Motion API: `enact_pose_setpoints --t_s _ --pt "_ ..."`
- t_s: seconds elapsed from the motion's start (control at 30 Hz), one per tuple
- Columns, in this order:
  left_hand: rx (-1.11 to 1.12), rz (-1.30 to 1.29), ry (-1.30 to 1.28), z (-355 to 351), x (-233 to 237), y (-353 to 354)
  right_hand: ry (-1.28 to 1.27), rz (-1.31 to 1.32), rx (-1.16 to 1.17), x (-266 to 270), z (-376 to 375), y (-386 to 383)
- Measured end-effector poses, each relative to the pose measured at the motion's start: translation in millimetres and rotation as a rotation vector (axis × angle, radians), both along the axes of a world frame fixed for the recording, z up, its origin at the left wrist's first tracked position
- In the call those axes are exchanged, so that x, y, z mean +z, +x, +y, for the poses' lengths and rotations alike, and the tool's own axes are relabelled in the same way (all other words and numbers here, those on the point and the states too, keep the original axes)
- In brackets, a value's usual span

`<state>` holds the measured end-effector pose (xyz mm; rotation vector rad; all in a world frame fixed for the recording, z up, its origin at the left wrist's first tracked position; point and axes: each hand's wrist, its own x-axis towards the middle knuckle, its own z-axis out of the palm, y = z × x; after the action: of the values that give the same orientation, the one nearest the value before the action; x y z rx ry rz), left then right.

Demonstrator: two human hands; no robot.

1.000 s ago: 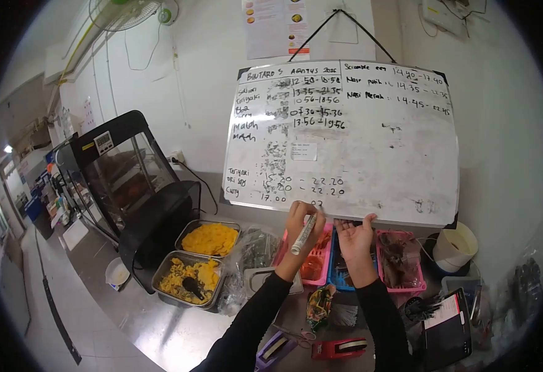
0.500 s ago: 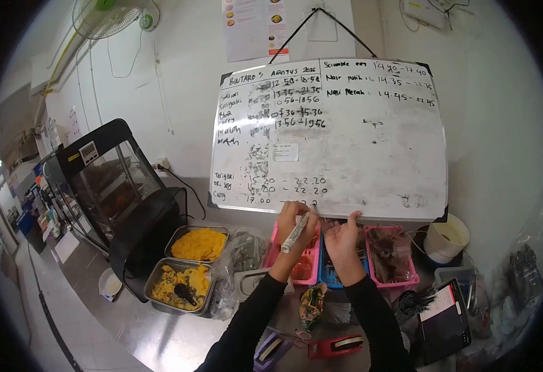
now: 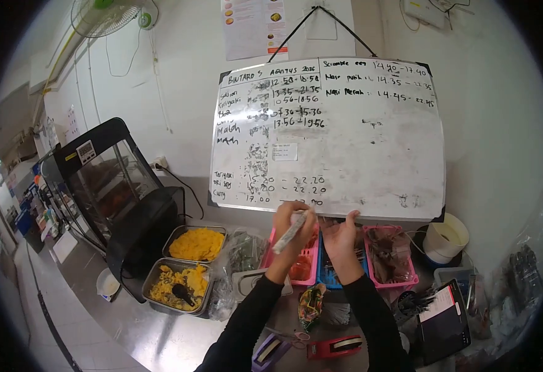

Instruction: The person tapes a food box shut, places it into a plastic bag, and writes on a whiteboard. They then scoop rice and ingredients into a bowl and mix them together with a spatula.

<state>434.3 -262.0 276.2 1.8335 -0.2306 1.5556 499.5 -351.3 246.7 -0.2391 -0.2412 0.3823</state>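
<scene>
A big whiteboard hangs in the middle of the frame on a black string from the wall, so it can likely swing when someone pushes on it. That looks like the reason the right hand is where it is. It sits just below the middle of the frame with its fingers open and pointing up, and the tips rest on the bottom edge of the board, probably to hold it steady. It grips nothing. The left hand is just beside it, a bit more to the left. Its fingers are closed around a white marker. The marker leans, with its top end up at the lowest row of numbers on the board and its other end pointing down toward the bottom left. I cannot tell if the tip really touches the board. Both arms wear black sleeves and come up from the bottom of the frame. Under the hands, on the metal counter, stand pink baskets and a blue basket, pushed close to the wall so they are easy to reach. To the left of them sit two metal trays of yellow food, right next to a black glass warmer. A red tape holder lies near the bottom edge, and a white tub stands at the right under the board's corner.
</scene>
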Motion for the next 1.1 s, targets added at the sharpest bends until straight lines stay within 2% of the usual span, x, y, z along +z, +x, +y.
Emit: enact_pose_setpoints --t_s 0.07,0.13,0.2,0.27,0.4,0.47,0.5,0.57,0.6,0.67,0.7,0.77,0.8,0.83,0.87,0.9,0.97,1.03,1.1 --pt "-0.056 -0.011 -0.081 -1.2 10.1 -22.7 0.02 0.174 0.029 -3.1 6.5 13.9" --pt "-0.322 0.117 -0.469 -0.7 18.4 -55.6 0.036 0.168 0.005 -18.7 16.9 40.9" --pt "-0.151 0.093 -0.274 21.4 1.6 -73.2 0.062 0.163 -0.014 -36.4 28.0 73.4" --pt "-0.091 0.119 -0.14 23.2 0.4 -110.5 0.046 0.169 -0.069 -49.0 39.3 106.4" --pt "0.013 0.178 -0.115 36.5 -58.4 -175.1 0.054 0.199 -0.06 -59.7 57.7 154.9" --pt "0.083 0.407 -0.082 41.2 -92.6 -206.9 0.0 0.32 -0.038 -59.2 62.1 168.4" --pt "0.083 0.411 -0.08 32.5 -95.0 -216.0 0.003 0.325 -0.039 -57.7 61.2 167.8" --pt "-0.003 0.561 -0.545 9.8 -95.6 -236.4 -0.228 0.215 -0.123 -54.5 51.5 156.3" --pt "-0.007 0.572 -0.551 10.4 -109.6 -245.3 -0.235 0.224 -0.127 -58.1 46.1 147.7" --pt "-0.122 0.397 -0.923 13.8 -133.8 -261.4 -0.586 -0.105 -0.125 -63.5 33.6 126.1" --pt "-0.178 0.347 -0.979 5.9 -128.7 -262.2 -0.596 -0.094 -0.125 -59.3 23.4 105.2" --pt "-0.121 0.417 -0.87 -9.7 -121.6 -264.4 -0.811 -0.634 0.137 -43.1 0.6 41.4" --pt "-0.116 0.451 -0.786 -16.0 -122.0 -265.4 -0.8 -0.815 0.196 -45.4 -8.9 10.2" --pt "-0.269 0.344 -0.855 -24.0 -119.7 -260.1 -0.785 -0.998 0.254 -42.3 -19.8 -26.9" --pt "-0.418 0.233 -0.926 -33.8 -117.1 -255.1 -0.902 -1.139 0.3 -36.0 -37.3 -62.8" --pt "-0.404 0.314 -0.915 -43.1 -118.1 -257.2 -1.02 -1.281 0.352 -23.1 -55.6 -101.3" --pt "-0.521 0.282 -0.895 -62.3 -113.4 -259.3 -0.929 -1.595 0.116 -22.2 -81.5 -156.8" --pt "-0.57 0.272 -0.923 -76.5 -109.0 -267.7 -1.007 -1.469 0.117 -26.9 -104.9 -200.9" --pt "-0.645 0.356 -0.793 -86.9 -113.4 -282.5 -1.081 -1.427 0.037 -30.5 -123.9 -233.3"
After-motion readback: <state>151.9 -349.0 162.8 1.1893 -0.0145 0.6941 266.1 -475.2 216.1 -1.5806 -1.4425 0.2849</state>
